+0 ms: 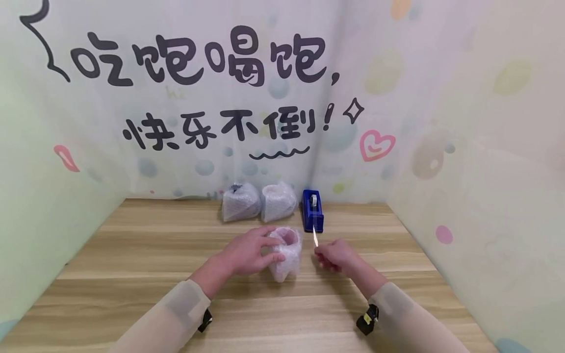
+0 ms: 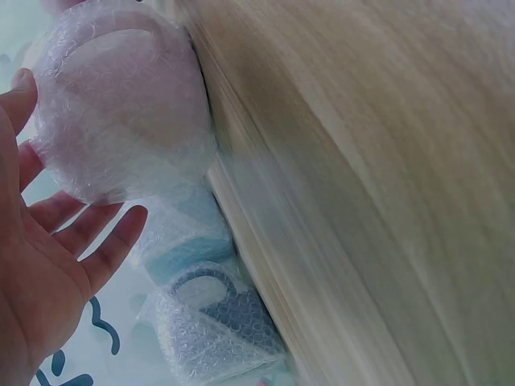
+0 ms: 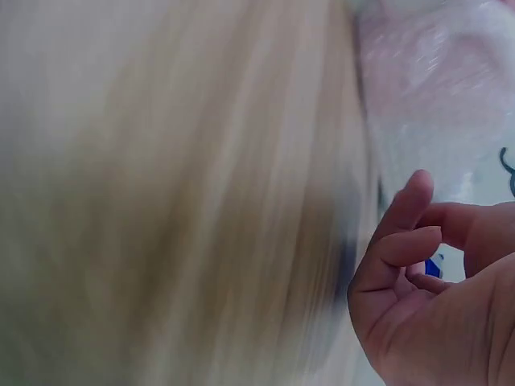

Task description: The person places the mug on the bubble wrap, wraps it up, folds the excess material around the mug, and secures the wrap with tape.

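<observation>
A pink mug in bubble wrap (image 1: pixel 287 260) stands on the table in front of me, its open rim facing up. My left hand (image 1: pixel 251 251) holds it from the left, fingers at the far side and thumb at the near side. In the left wrist view the fingers (image 2: pixel 60 211) curve along the wrapped mug (image 2: pixel 121 104). To its right, my right hand (image 1: pixel 335 256) pinches the end of a strip of clear tape (image 1: pixel 315 239). That strip runs out from the blue tape dispenser (image 1: pixel 313 211) behind it. The right wrist view shows curled fingers (image 3: pixel 402 249).
Two more bubble-wrapped mugs stand side by side at the back: a dark one (image 1: pixel 241 203) and a pale one (image 1: pixel 279 202) beside the dispenser. Behind the wooden table (image 1: pixel 154 235) hangs a printed cloth wall (image 1: pixel 282 171), with more walls at both sides.
</observation>
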`<state>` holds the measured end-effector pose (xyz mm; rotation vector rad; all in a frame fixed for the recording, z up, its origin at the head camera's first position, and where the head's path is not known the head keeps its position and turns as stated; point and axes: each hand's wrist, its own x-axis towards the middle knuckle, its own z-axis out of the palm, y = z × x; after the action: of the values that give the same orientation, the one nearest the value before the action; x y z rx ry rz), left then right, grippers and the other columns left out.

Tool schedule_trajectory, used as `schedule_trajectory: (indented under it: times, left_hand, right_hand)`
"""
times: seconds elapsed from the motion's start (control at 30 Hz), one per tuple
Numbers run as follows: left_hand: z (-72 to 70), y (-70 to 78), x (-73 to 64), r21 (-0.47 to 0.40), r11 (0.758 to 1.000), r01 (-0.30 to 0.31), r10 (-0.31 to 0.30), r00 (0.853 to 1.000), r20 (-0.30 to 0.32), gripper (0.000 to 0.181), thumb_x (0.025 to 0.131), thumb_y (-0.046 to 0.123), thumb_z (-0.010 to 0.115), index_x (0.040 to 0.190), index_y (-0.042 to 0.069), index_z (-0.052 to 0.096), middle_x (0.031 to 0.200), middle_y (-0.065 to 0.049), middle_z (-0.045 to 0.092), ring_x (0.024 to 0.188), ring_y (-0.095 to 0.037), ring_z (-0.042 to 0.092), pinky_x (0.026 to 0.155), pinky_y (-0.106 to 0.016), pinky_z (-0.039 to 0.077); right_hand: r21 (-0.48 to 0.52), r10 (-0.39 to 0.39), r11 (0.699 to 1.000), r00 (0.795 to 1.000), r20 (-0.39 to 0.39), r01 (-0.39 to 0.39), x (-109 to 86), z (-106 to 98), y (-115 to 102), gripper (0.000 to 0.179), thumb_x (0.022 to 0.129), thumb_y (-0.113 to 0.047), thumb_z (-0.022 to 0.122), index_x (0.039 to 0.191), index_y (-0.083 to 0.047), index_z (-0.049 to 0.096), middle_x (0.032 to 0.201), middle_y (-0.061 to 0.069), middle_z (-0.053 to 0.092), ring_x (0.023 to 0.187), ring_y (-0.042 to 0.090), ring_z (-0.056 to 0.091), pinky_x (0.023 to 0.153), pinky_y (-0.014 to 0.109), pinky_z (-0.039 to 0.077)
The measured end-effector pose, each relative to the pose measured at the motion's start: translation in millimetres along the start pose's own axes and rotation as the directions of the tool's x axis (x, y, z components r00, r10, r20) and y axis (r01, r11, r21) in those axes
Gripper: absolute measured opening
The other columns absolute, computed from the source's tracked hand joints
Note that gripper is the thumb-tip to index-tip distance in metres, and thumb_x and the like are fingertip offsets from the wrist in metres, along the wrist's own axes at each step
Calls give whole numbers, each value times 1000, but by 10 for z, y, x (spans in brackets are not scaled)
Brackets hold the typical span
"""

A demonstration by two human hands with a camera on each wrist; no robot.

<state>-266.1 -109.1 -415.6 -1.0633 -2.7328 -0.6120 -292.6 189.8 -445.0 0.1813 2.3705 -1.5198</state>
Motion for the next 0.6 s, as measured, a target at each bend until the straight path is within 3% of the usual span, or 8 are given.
schedule_trajectory:
  times: [0.13,0.3,0.5,0.6]
  left_hand:
    - [7,-4,-2,3,1000,-4,4,1000,-4,46,105,49,70,137,17,78,160,-21,59,144,-43,60,120,-58,50]
    - [11,-4,-12,-1,1000,-4,4,1000,-10,46,105,48,71,137,17,78,159,-22,59,145,-43,60,121,-58,49]
    - [12,-13,2,3,1000,-8,8,1000,-9,48,105,49,70,139,16,77,160,-21,59,145,-42,60,121,-58,49]
    - [6,-7,-2,4,1000,-3,3,1000,-1,48,105,50,70,138,16,77,160,-20,59,145,-41,59,121,-57,49]
  right_hand:
    - [-166,25,986,999,-43,-31,69,12,3,34,101,-23,70,71,-9,73,58,-2,66,46,7,46,43,19,34]
    - [-266,24,963,998,-53,-38,139,23,-25,33,96,-21,72,64,-12,71,55,-3,67,43,6,52,42,19,35]
    - [-457,-28,890,998,-49,2,196,-12,-48,47,99,-27,73,54,-16,64,48,-6,57,42,6,44,43,18,32]
    - [-501,-41,865,998,-51,10,205,-48,-85,48,99,-33,77,57,-15,62,52,-5,55,47,7,45,47,20,36]
